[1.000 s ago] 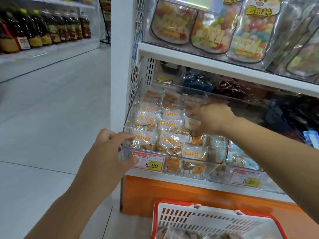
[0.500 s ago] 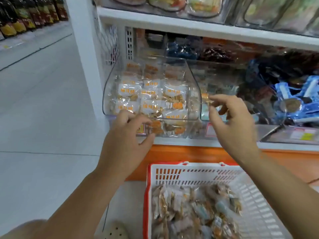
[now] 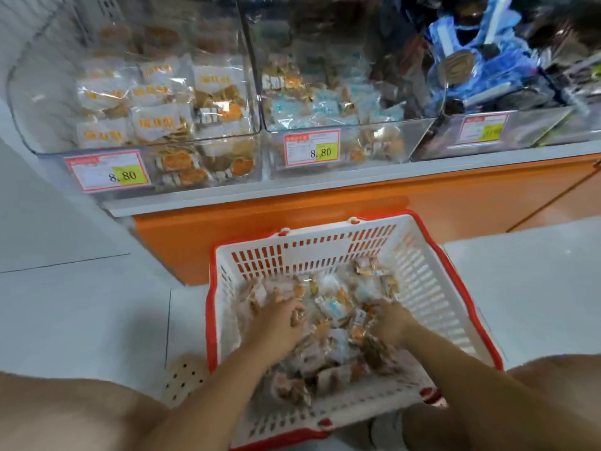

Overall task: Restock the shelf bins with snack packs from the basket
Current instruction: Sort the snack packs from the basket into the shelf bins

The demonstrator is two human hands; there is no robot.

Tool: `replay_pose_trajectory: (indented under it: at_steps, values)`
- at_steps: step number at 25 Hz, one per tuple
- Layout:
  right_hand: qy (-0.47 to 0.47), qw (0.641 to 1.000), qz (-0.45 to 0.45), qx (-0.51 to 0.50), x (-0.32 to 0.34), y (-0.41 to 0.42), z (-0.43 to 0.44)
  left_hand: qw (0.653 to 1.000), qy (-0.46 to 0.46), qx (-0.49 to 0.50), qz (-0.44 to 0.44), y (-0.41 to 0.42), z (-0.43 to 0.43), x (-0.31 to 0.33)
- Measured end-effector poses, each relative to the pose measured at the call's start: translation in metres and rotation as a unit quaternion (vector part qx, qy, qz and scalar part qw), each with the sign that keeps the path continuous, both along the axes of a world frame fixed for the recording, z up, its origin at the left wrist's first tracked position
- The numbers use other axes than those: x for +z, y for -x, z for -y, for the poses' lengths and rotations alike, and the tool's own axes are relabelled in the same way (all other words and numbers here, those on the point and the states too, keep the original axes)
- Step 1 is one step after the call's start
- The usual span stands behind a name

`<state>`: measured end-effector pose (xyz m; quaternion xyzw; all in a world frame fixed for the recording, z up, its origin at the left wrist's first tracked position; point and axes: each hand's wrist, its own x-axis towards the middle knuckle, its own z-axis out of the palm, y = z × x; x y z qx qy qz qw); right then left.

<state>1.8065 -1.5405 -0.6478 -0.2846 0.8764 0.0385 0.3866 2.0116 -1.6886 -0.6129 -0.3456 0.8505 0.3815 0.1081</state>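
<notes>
A pale tiled floor (image 3: 65, 304) is seen beneath a white shelf ledge (image 3: 325, 187), and an orange base panel (image 3: 325, 219) runs under that ledge. Three clear plastic bins are set side by side on the ledge. The left bin (image 3: 39, 102) is filled high with white-and-orange packs (image 3: 156, 122). The middle bin (image 3: 409, 135) holds a lower heap of pale blue and orange packs (image 3: 318, 105). The right bin (image 3: 536, 125) holds blue wrapped goods (image 3: 471, 60), which are too blurred to be named. A red-framed price tag (image 3: 109, 172) is fixed to the front of the left bin, and a second tag (image 3: 312, 148) to the middle one.

A white basket (image 3: 325, 249) with a red rim is stood on the floor just before the orange panel, between two bare knees (image 3: 65, 415). Snack packs (image 3: 338, 307) are heaped in its bottom. A perforated shoe (image 3: 185, 375) is seen beside its near left corner.

Both forearms are stretched down into the basket. The left hand (image 3: 279, 317) is laid palm down on the left of the heap, its fingers bent into the wrappers. The right hand (image 3: 390, 323) is pushed into the right of the heap, its fingertips hidden among the packs. The hands are kept apart, with packs between them. Whether either is clamped on a pack cannot be told through the blur.
</notes>
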Motion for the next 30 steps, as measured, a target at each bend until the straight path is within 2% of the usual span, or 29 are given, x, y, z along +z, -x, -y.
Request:
replay_pose_trajectory:
  at_steps: [3,6,9,11,14,17,21,23,24,26,27,28,30]
  values:
    - [-0.012,0.998,-0.016,0.061,-0.033,-0.016,-0.002,0.998,-0.025,-0.011,0.056,-0.005,-0.014,-0.03]
    - [-0.059,0.994,-0.046,0.085,-0.051,-0.018,0.007,0.997,-0.031,0.005,0.066,-0.011,-0.016,-0.04]
    - [0.016,0.987,-0.124,0.099,-0.045,-0.015,0.038,0.997,-0.048,0.029,0.059,-0.015,-0.015,-0.044]
    - [0.067,0.983,-0.106,0.134,-0.048,-0.017,0.058,0.997,-0.043,0.037,0.057,-0.017,-0.015,-0.045]
    - [0.008,0.986,-0.043,0.16,-0.067,-0.02,0.066,0.996,-0.047,0.051,0.05,-0.018,-0.017,-0.045]
    - [-0.033,0.99,-0.018,0.138,-0.072,-0.008,0.062,0.996,-0.047,0.061,0.044,-0.017,-0.016,-0.045]
    - [-0.017,0.971,-0.085,0.223,-0.062,-0.004,0.061,0.994,-0.06,0.074,0.05,-0.008,-0.012,-0.046]
    - [0.03,0.969,-0.073,0.236,-0.055,-0.007,0.059,0.992,-0.078,0.086,0.045,-0.003,-0.013,-0.05]
    - [0.071,0.976,-0.045,0.202,-0.053,-0.009,0.057,0.991,-0.086,0.092,0.045,-0.001,-0.015,-0.051]
    - [0.175,0.983,0.038,0.028,-0.044,-0.009,0.051,0.987,-0.111,0.114,0.036,0.003,-0.018,-0.05]
    - [0.232,0.965,0.092,-0.081,-0.038,-0.008,0.049,0.981,-0.136,0.136,0.024,0.007,-0.017,-0.047]
    - [0.284,0.932,0.144,-0.175,-0.029,-0.008,0.048,0.97,-0.172,0.169,0.015,0.011,-0.016,-0.044]
    - [0.339,0.88,0.214,-0.257,-0.003,-0.01,0.047,0.937,-0.259,0.234,-0.007,0.022,-0.012,-0.029]
